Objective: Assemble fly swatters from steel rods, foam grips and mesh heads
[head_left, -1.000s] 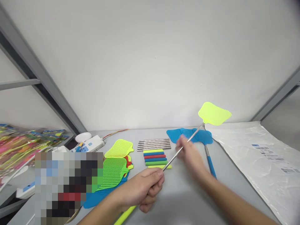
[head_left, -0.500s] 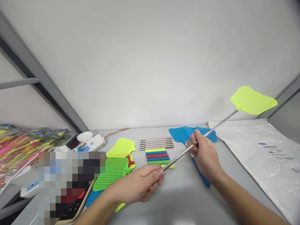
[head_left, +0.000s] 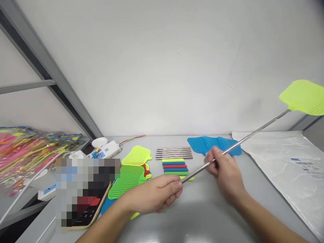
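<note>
A yellow-green fly swatter slants up to the right above the table, its flat head (head_left: 303, 97) cut by the frame's right edge. My left hand (head_left: 158, 195) is closed round the lower end of the swatter, with a bit of yellow-green handle (head_left: 135, 215) showing below the wrist. Farther up, the fingers of my right hand (head_left: 225, 172) close on the shiny metal rod (head_left: 260, 129). Behind that hand lie blue swatter heads (head_left: 210, 142), partly covered by it. Near the left hand rest a green swatter head (head_left: 129, 179) and a yellow-green one (head_left: 136, 155).
Metal rods (head_left: 174, 153) lie in a row above several coloured handles (head_left: 175, 166). At right spreads a white plastic bag (head_left: 275, 162). A power strip (head_left: 107, 151), a phone (head_left: 88, 212) and packaged goods (head_left: 37, 148) occupy the left. A wall stands behind.
The swatter head has moved right and up, and more metal rod now shows between it and my hands. The view has turned slightly left.
</note>
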Demonstrator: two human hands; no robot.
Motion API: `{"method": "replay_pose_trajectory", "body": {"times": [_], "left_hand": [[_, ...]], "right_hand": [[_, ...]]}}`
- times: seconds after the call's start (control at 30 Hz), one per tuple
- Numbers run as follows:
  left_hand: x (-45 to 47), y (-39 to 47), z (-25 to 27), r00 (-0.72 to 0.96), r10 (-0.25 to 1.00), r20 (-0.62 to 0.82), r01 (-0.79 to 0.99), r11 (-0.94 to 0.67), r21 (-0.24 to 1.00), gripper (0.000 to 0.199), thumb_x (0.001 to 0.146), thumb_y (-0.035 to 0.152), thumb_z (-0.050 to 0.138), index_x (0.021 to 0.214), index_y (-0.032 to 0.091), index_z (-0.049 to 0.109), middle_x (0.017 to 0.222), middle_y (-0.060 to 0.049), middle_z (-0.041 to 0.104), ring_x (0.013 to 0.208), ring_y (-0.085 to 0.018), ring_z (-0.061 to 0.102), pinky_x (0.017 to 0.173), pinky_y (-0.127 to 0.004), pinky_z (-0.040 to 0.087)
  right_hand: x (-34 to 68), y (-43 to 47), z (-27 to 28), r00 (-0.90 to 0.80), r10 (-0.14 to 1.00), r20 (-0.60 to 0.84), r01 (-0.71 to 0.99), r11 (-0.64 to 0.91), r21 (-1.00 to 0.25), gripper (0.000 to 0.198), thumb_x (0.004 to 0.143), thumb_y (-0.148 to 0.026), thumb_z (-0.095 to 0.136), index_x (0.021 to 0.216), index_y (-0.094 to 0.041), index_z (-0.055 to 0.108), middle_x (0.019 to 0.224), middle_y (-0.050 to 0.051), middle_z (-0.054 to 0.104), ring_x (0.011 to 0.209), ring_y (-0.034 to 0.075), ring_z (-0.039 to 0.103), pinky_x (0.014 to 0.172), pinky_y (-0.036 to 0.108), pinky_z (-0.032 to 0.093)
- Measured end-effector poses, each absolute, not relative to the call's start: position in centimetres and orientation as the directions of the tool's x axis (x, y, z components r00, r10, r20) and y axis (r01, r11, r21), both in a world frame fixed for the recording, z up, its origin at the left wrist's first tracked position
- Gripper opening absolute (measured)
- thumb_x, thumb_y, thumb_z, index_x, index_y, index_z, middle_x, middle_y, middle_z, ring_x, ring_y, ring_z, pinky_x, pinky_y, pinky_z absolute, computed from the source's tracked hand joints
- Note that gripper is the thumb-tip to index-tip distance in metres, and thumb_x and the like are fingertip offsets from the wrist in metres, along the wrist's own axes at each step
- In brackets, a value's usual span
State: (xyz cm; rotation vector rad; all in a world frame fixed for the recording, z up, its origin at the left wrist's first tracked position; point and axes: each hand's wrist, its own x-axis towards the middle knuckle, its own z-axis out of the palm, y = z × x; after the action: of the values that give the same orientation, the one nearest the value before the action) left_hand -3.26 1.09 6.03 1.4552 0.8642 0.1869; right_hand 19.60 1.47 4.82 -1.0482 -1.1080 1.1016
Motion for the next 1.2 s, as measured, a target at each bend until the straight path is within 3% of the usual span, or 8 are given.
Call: {"method": "replay_pose_trajectory", "body": {"times": [0.1, 0.27, 0.43, 0.63, 0.8, 1.0, 1.2], "left_hand": [[-3.7, 1.2, 6.3, 0.687, 0.594, -0.418, 0.414, 0.153, 0.897, 0.042, 0.095, 0.059, 0.037, 0.081, 0.02, 0.045, 0.064, 0.006, 0.042, 0.052, -0.008, 0.039, 0.049, -0.021, 0.034], [-4.7, 1.7, 6.5, 0.641, 0.619, -0.455, 0.485, 0.133, 0.864, 0.042, 0.093, 0.06, 0.04, 0.087, 0.02, 0.052, 0.07, 0.005, 0.042, 0.054, -0.008, 0.034, 0.049, -0.019, 0.03], [-4.9, 2.4, 6.2, 0.608, 0.704, -0.366, 0.517, -0.002, 0.856, 0.048, 0.095, 0.06, 0.036, 0.082, 0.019, 0.056, 0.071, 0.003, 0.045, 0.06, -0.011, 0.037, 0.055, -0.021, 0.031], [-3.6, 1.7, 6.1, 0.647, 0.697, -0.309, 0.491, -0.07, 0.868, 0.047, 0.098, 0.056, 0.031, 0.082, 0.019, 0.055, 0.069, 0.004, 0.044, 0.064, -0.011, 0.041, 0.06, -0.022, 0.033], [-3.9, 1.7, 6.5, 0.67, 0.655, -0.349, 0.483, -0.028, 0.875, 0.047, 0.097, 0.058, 0.029, 0.076, 0.02, 0.045, 0.066, 0.004, 0.041, 0.058, -0.01, 0.037, 0.056, -0.023, 0.031], [-5.3, 2.0, 7.6, 0.658, 0.661, -0.361, 0.52, -0.052, 0.853, 0.048, 0.096, 0.061, 0.029, 0.075, 0.02, 0.045, 0.067, 0.004, 0.043, 0.058, -0.011, 0.038, 0.056, -0.024, 0.033], [-6.3, 2.5, 7.9, 0.659, 0.642, -0.391, 0.547, -0.052, 0.836, 0.048, 0.096, 0.061, 0.028, 0.076, 0.02, 0.043, 0.067, 0.004, 0.042, 0.059, -0.011, 0.037, 0.056, -0.023, 0.033]], "right_hand": [[20.9, 2.4, 6.0, 0.216, 0.961, 0.171, -0.204, 0.216, -0.955, 0.041, 0.095, -0.049, 0.046, 0.065, -0.022, 0.046, 0.047, -0.006, 0.025, 0.049, 0.011, 0.023, 0.048, 0.028, 0.018], [21.8, 3.3, 6.3, 0.261, 0.95, 0.172, -0.268, 0.242, -0.932, 0.039, 0.094, -0.048, 0.049, 0.066, -0.022, 0.046, 0.047, -0.007, 0.025, 0.047, 0.011, 0.022, 0.046, 0.028, 0.019], [22.1, 3.9, 5.5, 0.391, 0.9, 0.193, -0.284, 0.318, -0.905, 0.035, 0.092, -0.05, 0.052, 0.07, -0.022, 0.047, 0.051, -0.007, 0.025, 0.047, 0.011, 0.022, 0.045, 0.027, 0.021], [17.2, 0.7, 3.0, 0.083, 0.992, 0.093, -0.133, 0.103, -0.986, 0.046, 0.095, -0.06, 0.035, 0.075, -0.022, 0.052, 0.045, -0.008, 0.027, 0.043, 0.01, 0.023, 0.044, 0.027, 0.017], [17.7, 0.2, 3.4, 0.051, 0.983, 0.179, -0.094, 0.183, -0.979, 0.043, 0.094, -0.055, 0.044, 0.078, -0.019, 0.061, 0.05, -0.006, 0.029, 0.047, 0.01, 0.026, 0.049, 0.028, 0.022], [20.0, 1.2, 4.8, 0.146, 0.969, 0.197, -0.171, 0.221, -0.96, 0.037, 0.093, -0.052, 0.05, 0.081, -0.019, 0.064, 0.048, -0.006, 0.029, 0.048, 0.011, 0.025, 0.049, 0.029, 0.023], [21.5, 2.5, 6.1, 0.338, 0.925, 0.174, -0.283, 0.276, -0.919, 0.034, 0.092, -0.045, 0.056, 0.069, -0.02, 0.058, 0.048, -0.007, 0.027, 0.047, 0.01, 0.023, 0.047, 0.029, 0.022]]}}
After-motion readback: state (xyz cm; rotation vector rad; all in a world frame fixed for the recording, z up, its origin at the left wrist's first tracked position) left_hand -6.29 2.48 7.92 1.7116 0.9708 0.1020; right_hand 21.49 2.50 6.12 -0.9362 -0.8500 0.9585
